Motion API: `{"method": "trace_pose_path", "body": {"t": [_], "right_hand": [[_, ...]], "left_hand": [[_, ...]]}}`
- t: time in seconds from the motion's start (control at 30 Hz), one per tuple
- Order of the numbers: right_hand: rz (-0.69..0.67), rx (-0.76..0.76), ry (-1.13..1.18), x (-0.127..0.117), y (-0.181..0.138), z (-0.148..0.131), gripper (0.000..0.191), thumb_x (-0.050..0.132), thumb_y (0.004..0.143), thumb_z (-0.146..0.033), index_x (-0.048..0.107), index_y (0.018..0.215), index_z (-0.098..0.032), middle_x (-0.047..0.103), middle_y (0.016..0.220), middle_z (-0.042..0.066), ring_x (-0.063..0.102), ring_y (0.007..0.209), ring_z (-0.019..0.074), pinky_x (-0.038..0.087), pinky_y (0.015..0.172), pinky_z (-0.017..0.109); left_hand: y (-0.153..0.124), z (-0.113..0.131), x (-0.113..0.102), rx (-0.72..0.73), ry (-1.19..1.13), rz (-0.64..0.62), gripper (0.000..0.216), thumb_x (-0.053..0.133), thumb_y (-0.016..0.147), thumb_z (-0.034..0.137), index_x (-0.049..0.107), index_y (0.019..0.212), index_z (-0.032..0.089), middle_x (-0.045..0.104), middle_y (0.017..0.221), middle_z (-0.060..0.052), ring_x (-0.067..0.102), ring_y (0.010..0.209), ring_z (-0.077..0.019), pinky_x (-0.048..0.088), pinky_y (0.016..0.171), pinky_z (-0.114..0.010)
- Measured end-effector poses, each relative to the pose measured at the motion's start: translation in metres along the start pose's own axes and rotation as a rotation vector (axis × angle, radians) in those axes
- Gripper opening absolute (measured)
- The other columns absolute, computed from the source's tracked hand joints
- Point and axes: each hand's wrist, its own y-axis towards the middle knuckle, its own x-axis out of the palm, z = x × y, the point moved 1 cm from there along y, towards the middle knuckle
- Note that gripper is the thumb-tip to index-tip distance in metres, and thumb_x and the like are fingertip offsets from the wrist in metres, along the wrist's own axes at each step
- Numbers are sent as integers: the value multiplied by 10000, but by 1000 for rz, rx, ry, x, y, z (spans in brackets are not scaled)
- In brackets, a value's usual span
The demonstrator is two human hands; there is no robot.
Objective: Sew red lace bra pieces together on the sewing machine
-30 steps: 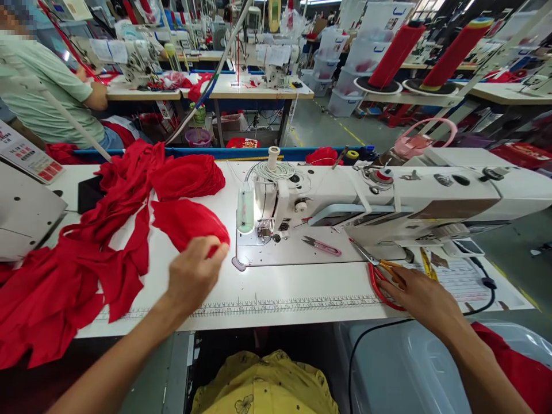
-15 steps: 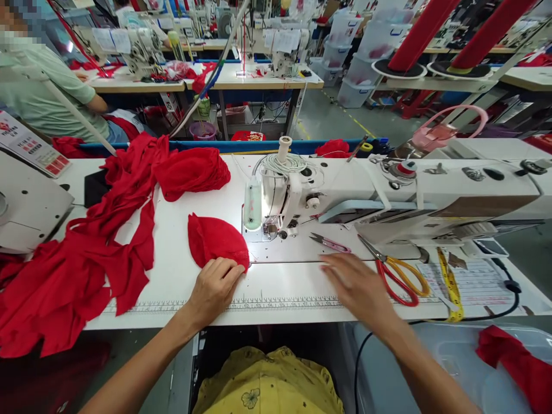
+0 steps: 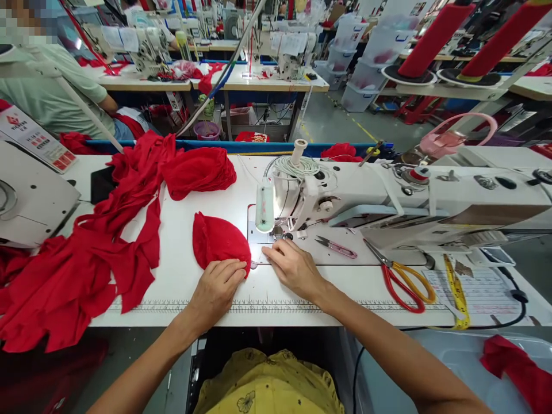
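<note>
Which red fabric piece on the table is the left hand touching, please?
The rounded piece lying by itself, under the left hand; the stack and tangled heap lie untouched.

White table [image 3: 181, 247] with red cloth [image 3: 222, 238], scissors [image 3: 388, 264], sewing machine [image 3: 371, 181].

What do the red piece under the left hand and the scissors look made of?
Red piece: soft fabric, matte finish, judging by its creases; fibre unclear. Scissors: blades likely steel, from their metallic shine; smooth, glossy red and yellow handles, probably plastic.
</note>
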Motion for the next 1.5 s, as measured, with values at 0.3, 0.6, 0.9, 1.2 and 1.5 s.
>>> {"method": "trace_pose_path", "body": {"t": [0.3,0.6,0.9,1.2,1.5], "right_hand": [[37,-69,831,-19,18,-29,397,683,897,-390,603,1250,-228,628,1261,106,580,1166,252,491,978,412],[97,313,1047,-31,21,-47,109,580,893,-271,648,829,-214,640,754,-14,558,668,129,440,608,247],[128,354,1032,-24,7,-35,142,610,896,-296,649,1016,-232,665,868,7,605,724,146,504,659,267],[342,94,798,-27,3,-38,114,589,936,-189,646,995,-268,577,1039,55,611,928,184,556,803,336],[370,-3,773,-23,1,-42,108,616,932,-204,673,1003,-261,530,1155,81,604,1002,195,570,810,351]], "left_hand": [[22,16,-50,-308,-401,217,144,474,982,122,571,1056,197,672,983,-43,638,924,-154,508,817,-270],[25,21,-58,-993,-891,377,275,591,913,482,601,908,207,625,740,11,567,637,-123,473,561,-203],[24,30,-48,-1015,-1001,350,269,641,883,465,635,881,196,639,774,0,576,714,-130,484,647,-212],[22,33,-51,-1003,-962,317,302,586,919,497,613,897,197,581,735,14,514,666,-122,441,599,-208],[16,29,-44,-1052,-1064,376,298,640,892,492,614,925,197,609,723,21,540,649,-118,463,592,-204]]}}
